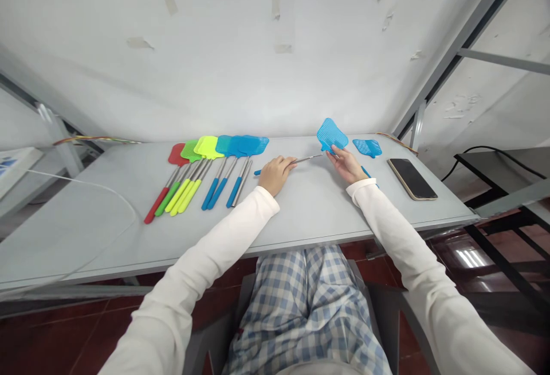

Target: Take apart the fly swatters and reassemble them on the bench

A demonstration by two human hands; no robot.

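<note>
My left hand (275, 176) is closed around a thin metal swatter rod (307, 159), whose blue handle end sticks out to the left. Between the fingers of my right hand (345, 164) is the neck of a blue fly swatter head (332, 133), tilted up off the table. The rod's tip is close to that neck; I cannot tell whether they touch. A second blue swatter head (368, 147) lies right of my right hand, and a blue handle (364, 171) is partly hidden behind my wrist. To the left rests a row of red (177, 155), green (191, 150), yellow (207, 147) and blue swatters (249, 145).
A smartphone (412, 179) lies on the grey table (309, 214) at the right. A white cable (122, 191) curves over the left part. Behind the table stands a white wall (240, 77), with metal frame posts at both sides. Black furniture (507, 171) stands at the right.
</note>
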